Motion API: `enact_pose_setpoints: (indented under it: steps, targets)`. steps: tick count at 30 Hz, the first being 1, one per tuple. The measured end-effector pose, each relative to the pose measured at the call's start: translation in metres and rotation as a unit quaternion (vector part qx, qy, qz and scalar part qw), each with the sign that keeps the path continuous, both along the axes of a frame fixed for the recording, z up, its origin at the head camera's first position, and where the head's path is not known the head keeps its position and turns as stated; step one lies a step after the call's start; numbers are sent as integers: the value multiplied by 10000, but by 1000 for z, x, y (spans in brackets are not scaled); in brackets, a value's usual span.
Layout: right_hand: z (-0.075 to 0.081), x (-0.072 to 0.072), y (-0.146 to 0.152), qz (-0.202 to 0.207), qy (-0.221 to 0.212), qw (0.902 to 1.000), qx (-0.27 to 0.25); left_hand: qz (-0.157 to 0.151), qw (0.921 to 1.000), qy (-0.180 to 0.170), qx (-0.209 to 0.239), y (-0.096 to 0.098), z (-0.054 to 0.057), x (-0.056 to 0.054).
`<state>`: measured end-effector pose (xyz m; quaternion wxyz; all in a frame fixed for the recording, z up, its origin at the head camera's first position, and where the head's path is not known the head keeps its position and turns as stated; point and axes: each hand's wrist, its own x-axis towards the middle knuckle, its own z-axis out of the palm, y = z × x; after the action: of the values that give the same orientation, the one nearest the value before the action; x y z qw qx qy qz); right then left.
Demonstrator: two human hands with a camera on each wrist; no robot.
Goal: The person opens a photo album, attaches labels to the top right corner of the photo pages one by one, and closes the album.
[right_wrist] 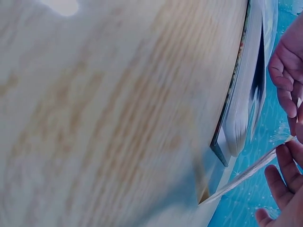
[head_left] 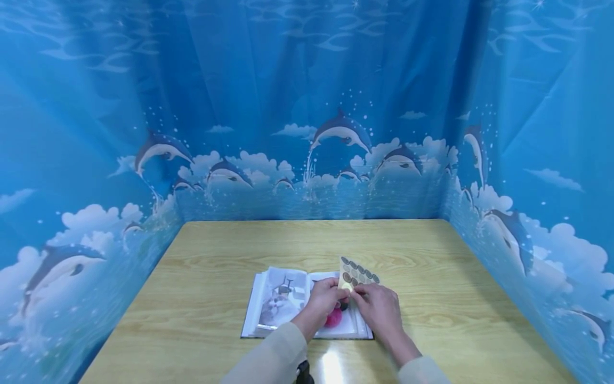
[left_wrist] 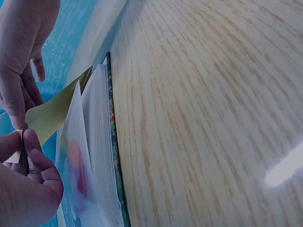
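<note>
A sheet of round stickers (head_left: 357, 271), tan with rows of dark circles, is held up above an open photo album (head_left: 283, 298). My right hand (head_left: 381, 306) pinches the sheet's lower edge. Close beside it, my left hand (head_left: 322, 301) pinches the sheet's near corner, where a pale round spot shows; whether a sticker is peeled there I cannot tell. In the left wrist view the sheet (left_wrist: 52, 113) bends away from the meeting fingertips. The album's right page shows a pink round shape (head_left: 333, 318), partly hidden by the left hand; its left page holds a greyish picture.
The album lies on a wooden table (head_left: 216, 256) near its front edge. Blue curtains (head_left: 307, 69) printed with dolphins stand behind and at both sides. A small black object (head_left: 304, 372) shows at the bottom beside the left sleeve.
</note>
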<state>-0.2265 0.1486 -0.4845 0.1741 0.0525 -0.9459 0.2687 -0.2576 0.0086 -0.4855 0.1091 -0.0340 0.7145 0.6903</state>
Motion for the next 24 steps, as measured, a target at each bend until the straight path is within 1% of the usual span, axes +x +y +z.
enact_pose_setpoints:
  steps: [5, 10, 19, 24]
  targets:
    - [-1, 0, -2, 27, 122, 9999, -14, -22, 10000, 25, 52, 0, -1, -1]
    - [0, 1, -4, -7, 110, 9999, -55, -62, 10000, 30, 31, -1, -1, 0]
    - [1, -1, -2, -148, -324, 9988, -337, -37, 9999, -69, 85, -3, 1, 1]
    - [1, 0, -1, -206, -422, 9980, -418, -34, 10000, -91, 17, -3, 1, 1]
